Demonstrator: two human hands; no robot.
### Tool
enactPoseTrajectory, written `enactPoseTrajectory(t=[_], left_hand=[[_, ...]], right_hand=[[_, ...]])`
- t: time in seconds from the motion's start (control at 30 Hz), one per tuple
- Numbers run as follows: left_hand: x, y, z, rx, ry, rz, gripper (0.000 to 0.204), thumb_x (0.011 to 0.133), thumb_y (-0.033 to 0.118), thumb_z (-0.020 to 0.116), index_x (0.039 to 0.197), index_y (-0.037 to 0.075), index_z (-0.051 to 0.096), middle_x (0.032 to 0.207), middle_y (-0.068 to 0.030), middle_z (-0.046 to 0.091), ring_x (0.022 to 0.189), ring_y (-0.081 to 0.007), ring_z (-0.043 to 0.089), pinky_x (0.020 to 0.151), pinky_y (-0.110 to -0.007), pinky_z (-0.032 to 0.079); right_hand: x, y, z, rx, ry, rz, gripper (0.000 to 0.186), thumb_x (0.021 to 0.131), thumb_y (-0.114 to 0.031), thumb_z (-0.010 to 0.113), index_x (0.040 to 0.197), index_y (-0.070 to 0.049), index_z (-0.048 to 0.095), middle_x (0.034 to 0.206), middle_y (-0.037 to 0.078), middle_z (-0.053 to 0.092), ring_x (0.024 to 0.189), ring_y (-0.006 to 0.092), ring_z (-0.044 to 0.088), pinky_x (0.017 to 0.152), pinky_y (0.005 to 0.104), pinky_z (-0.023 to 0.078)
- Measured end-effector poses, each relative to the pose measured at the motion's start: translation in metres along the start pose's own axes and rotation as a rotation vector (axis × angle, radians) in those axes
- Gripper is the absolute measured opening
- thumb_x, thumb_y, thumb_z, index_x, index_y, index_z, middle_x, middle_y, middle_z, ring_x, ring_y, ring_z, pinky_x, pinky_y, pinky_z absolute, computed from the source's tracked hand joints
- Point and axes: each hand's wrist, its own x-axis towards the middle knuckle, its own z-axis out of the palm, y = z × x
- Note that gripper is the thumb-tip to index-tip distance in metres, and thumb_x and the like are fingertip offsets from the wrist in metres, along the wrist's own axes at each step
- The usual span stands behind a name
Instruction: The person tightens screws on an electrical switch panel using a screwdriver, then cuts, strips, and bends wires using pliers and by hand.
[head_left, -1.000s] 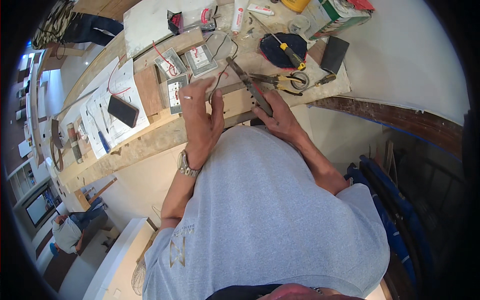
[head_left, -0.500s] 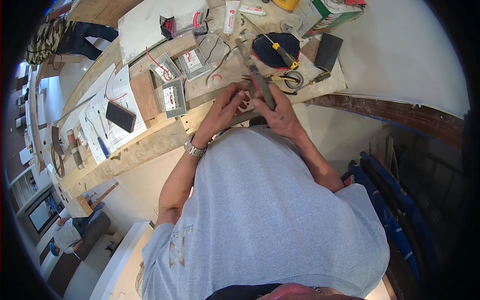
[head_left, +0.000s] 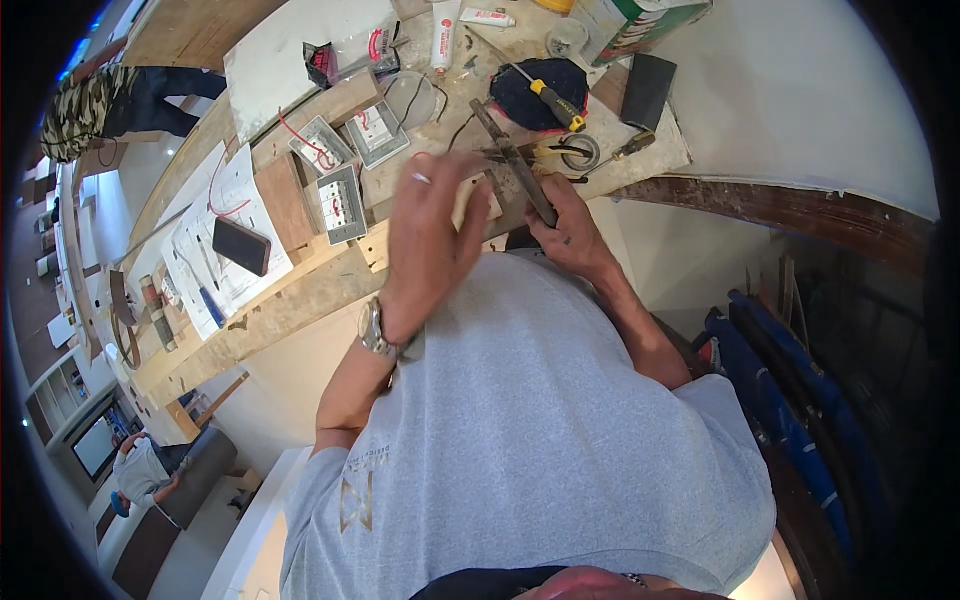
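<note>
While clamping the right hand (head_left: pixel 572 225) around a long dark tool (head_left: pixel 513 157) at the near edge of the workbench (head_left: pixel 300 285), slanting to the far left, lifts the left hand (head_left: pixel 425 245) just left of it, blurred, with thumb apart from fingers; cannot tell whether touching anything. Has pliers (head_left: pixel 553 151) partly behind the tool, three grey boxes (head_left: pixel 342 206) to the left, a yellow-and-black screwdriver (head_left: pixel 556 104) on a dark cloth (head_left: pixel 512 105) farther off, a white tube (head_left: pixel 445 42) beyond.
</note>
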Motion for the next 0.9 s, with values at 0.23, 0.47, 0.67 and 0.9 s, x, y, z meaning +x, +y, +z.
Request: enactPoseTrajectory(t=[0.23,0.47,0.67,0.9], left_hand=[[0.018,-0.039,0.009,-0.157,-0.019,-0.395,0.024,0.109,0.013,0.06,0.127,0.001,0.069,0.07,-0.0074,0.063,0.061,-0.0151,0.058,0.06,-0.033,0.048],[0.014,-0.032,0.007,-0.12,-0.034,-0.328,0.024,0.109,0.01,0.058,0.126,0.001,0.073,0.065,-0.0025,0.052,0.057,-0.0094,0.044,0.055,-0.031,0.038],[0.01,-0.027,0.013,-0.121,0.003,-0.323,0.024,0.109,0.011,0.059,0.126,0.0,0.072,0.062,-0.0033,0.049,0.056,-0.0091,0.043,0.053,-0.031,0.036],[0.006,-0.035,0.014,-0.101,0.067,-0.316,0.024,0.109,0.012,0.058,0.125,0.001,0.072,0.061,-0.0025,0.048,0.056,-0.0083,0.042,0.053,-0.031,0.036]], right_hand=[[-0.011,-0.006,-0.003,0.246,-0.175,0.158,0.019,0.1,-0.011,0.067,0.117,-0.003,0.063,0.111,0.01,0.064,0.103,0.0207,0.063,0.093,0.0358,0.05],[-0.01,-0.007,-0.009,0.861,-0.196,0.439,0.028,0.106,-0.023,0.067,0.127,-0.006,0.062,0.123,0.01,0.074,0.107,0.0141,0.069,0.092,0.0303,0.053],[-0.006,-0.005,-0.016,0.892,-0.26,0.419,0.027,0.105,-0.02,0.067,0.127,-0.006,0.061,0.123,0.011,0.075,0.106,0.0133,0.07,0.09,0.0304,0.054],[-0.007,-0.01,-0.017,0.87,-0.261,0.388,0.03,0.105,-0.021,0.068,0.129,-0.006,0.06,0.136,0.012,0.067,0.112,0.0155,0.07,0.092,0.0314,0.054]])
